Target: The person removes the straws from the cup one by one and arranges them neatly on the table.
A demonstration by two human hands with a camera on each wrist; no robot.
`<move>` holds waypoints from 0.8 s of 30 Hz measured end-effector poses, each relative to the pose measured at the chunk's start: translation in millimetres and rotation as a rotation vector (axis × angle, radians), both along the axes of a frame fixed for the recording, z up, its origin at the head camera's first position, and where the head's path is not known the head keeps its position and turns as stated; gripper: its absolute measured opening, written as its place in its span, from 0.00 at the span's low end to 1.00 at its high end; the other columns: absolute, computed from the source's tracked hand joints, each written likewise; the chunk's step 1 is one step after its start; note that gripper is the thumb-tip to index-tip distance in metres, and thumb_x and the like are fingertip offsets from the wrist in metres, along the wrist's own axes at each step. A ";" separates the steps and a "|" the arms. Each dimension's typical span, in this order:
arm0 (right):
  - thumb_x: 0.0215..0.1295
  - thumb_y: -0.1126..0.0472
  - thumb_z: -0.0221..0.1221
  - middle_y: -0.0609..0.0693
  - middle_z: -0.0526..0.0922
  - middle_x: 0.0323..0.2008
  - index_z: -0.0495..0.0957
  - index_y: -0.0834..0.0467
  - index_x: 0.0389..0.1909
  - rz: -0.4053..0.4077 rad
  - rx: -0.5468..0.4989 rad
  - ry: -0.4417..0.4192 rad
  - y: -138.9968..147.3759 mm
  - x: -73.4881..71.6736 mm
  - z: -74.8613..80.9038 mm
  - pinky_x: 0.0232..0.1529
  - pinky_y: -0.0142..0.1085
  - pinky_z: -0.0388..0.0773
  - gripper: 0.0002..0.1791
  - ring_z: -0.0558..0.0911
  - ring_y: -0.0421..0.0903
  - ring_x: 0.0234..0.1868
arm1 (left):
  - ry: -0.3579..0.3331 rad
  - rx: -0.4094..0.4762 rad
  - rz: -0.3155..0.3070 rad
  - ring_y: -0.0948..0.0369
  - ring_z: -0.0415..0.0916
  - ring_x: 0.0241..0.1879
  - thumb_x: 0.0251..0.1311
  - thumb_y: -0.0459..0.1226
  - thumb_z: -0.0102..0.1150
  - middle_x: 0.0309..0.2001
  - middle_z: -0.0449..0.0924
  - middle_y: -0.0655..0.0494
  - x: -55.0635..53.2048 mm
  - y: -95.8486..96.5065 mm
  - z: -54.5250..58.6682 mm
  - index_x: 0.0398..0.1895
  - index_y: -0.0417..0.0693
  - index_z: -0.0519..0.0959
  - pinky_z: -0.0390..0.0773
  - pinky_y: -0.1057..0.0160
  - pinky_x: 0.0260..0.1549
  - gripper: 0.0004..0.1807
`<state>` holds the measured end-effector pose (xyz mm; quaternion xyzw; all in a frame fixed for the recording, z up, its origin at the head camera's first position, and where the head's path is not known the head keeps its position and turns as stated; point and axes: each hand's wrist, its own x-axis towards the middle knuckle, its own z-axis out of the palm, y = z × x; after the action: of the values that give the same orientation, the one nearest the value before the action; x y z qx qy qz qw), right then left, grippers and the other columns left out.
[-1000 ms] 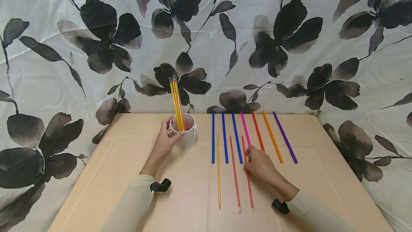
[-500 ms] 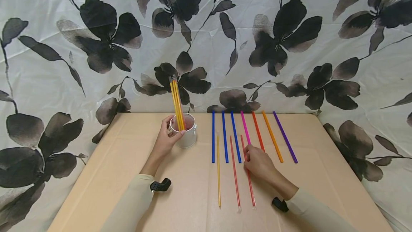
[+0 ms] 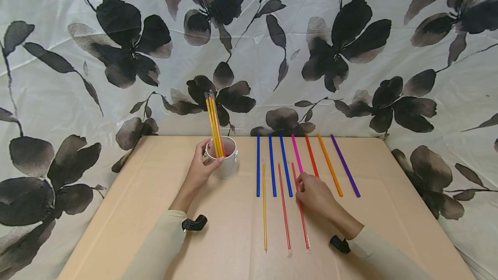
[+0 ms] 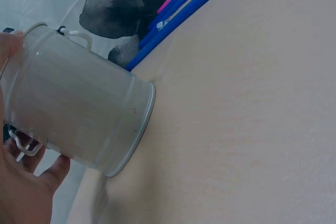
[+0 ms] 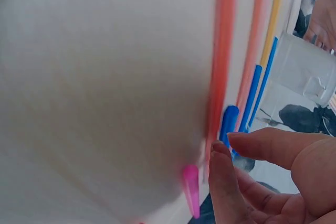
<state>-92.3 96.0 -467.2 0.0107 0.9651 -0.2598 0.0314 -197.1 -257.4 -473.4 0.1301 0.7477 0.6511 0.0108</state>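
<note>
In the head view my left hand (image 3: pixel 203 165) grips a small white bucket (image 3: pixel 230 168) by its side, thumb at the rim, near the table's back edge. Several yellow pencils (image 3: pixel 214 124) lean in it, eraser ends up. My right hand (image 3: pixel 314 194) pinches the upper part of a thin red stick (image 3: pixel 303 226) with a pale, clear-looking lower end. In the right wrist view, thumb and finger tips meet at this red stick (image 5: pixel 222 51). To its left lie a second thin red stick (image 3: pixel 285 211) and a yellow pencil (image 3: pixel 264 211), roughly parallel.
Behind them runs a row of thicker sticks: three blue (image 3: pixel 272 167), one pink (image 3: pixel 297 152), one red (image 3: pixel 311 154), one orange (image 3: pixel 330 165) and one purple (image 3: pixel 345 165). A floral cloth (image 3: pixel 272 77) hangs behind the wooden table (image 3: pixel 229 237).
The lower end of the red stick under my right hand has swung slightly right. The right hand has shifted a touch. The left hand, bucket and pencils have stayed put.
</note>
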 end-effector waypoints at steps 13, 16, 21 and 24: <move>0.64 0.64 0.67 0.49 0.79 0.28 0.79 0.63 0.46 0.023 -0.031 0.049 -2.1 -22.6 21.3 0.20 0.32 0.74 0.12 0.75 0.44 0.23 | 0.039 -0.039 0.029 0.49 0.54 0.75 0.63 0.42 0.70 0.75 0.56 0.47 -7.1 -1.4 -12.5 0.77 0.51 0.54 0.63 0.42 0.72 0.45; 0.65 0.63 0.67 0.50 0.80 0.29 0.80 0.63 0.47 0.039 -0.038 0.086 -5.4 -30.9 27.9 0.21 0.32 0.74 0.13 0.75 0.44 0.25 | 0.039 -0.043 0.029 0.49 0.55 0.74 0.62 0.42 0.71 0.73 0.57 0.47 -8.7 -1.5 -12.0 0.77 0.50 0.54 0.64 0.43 0.72 0.45; 0.65 0.60 0.67 0.50 0.80 0.32 0.81 0.62 0.48 0.041 -0.098 0.119 -11.4 -45.3 38.0 0.27 0.32 0.77 0.13 0.77 0.46 0.31 | 0.023 -0.039 0.013 0.46 0.55 0.75 0.63 0.39 0.70 0.73 0.57 0.43 -8.6 -0.7 -8.1 0.78 0.46 0.52 0.62 0.41 0.72 0.46; 0.67 0.59 0.66 0.50 0.81 0.33 0.81 0.61 0.49 0.047 -0.146 0.134 -16.8 -54.4 43.9 0.30 0.34 0.79 0.13 0.80 0.48 0.35 | 0.010 -0.023 0.002 0.44 0.54 0.75 0.63 0.36 0.69 0.73 0.56 0.39 -2.8 1.1 1.8 0.78 0.43 0.51 0.61 0.39 0.72 0.46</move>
<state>-146.7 79.2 -423.3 -0.0316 0.9435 -0.3288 -0.0263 -199.9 -256.3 -471.7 0.1323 0.7554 0.6417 0.0078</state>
